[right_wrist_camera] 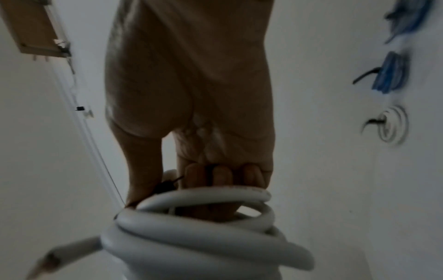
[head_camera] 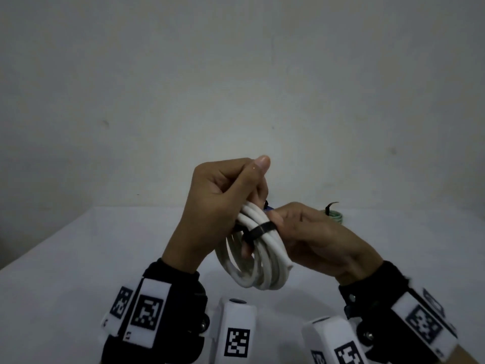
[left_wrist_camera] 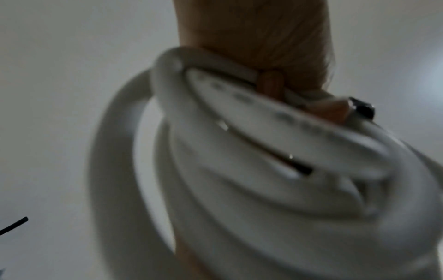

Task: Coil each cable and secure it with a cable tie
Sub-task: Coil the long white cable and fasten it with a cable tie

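A coiled white cable (head_camera: 258,261) hangs in the air above the white table (head_camera: 65,258), held between both hands. A black cable tie (head_camera: 258,230) wraps round its upper strands. My left hand (head_camera: 223,195) grips the top of the coil, fingers curled round it, thumb up. My right hand (head_camera: 309,232) pinches the tie at the coil's right side. In the left wrist view the white cable (left_wrist_camera: 263,170) fills the frame, blurred. The right wrist view has my fingers (right_wrist_camera: 220,176) curled onto the tie (right_wrist_camera: 165,186) above the coil (right_wrist_camera: 203,227).
A green coiled cable (head_camera: 334,215) with a black tie lies on the table behind my right hand. The right wrist view has two blue coils (right_wrist_camera: 390,73) and a white tied coil (right_wrist_camera: 390,125) on the table, and a cardboard box (right_wrist_camera: 33,28) at the edge.
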